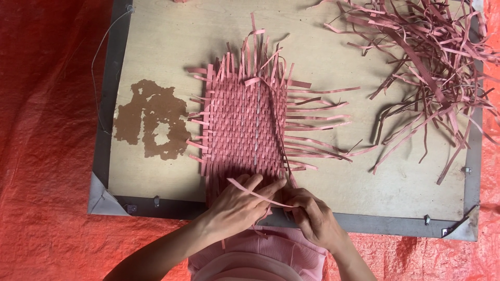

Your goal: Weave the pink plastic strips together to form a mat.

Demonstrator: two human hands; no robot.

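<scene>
Pink cloth (260, 257) fills the bottom centre of the frame, with both forearms rising from it toward the board's near edge. Just above, the left hand (239, 205) lies palm down on the near end of the woven mat (242, 125), its fingers loosely spread and pressing the weave; a loose pink strip (255, 193) crosses over those fingers and runs down to the right. The right hand (312, 216), beside the left and touching it at the fingertips, is curled nearly closed, with thumb and forefinger pinching the lower end of that same strip at the mat's near right corner.

The mat itself sits in the centre of the frame on a pale wooden board (172, 177), a tight pink rectangle running away from the hands, with unwoven strip ends fanning out from its left, right and far edges. A brown stain (153, 125) marks the board left of the mat, well apart from it. A grey metal frame (107, 156) edges the board.

Farther off, in the upper right of the frame, a tangled heap of spare pink strips (432, 67) lies on the board, apart from the mat. Orange tarpaulin (47, 130) surrounds everything.
</scene>
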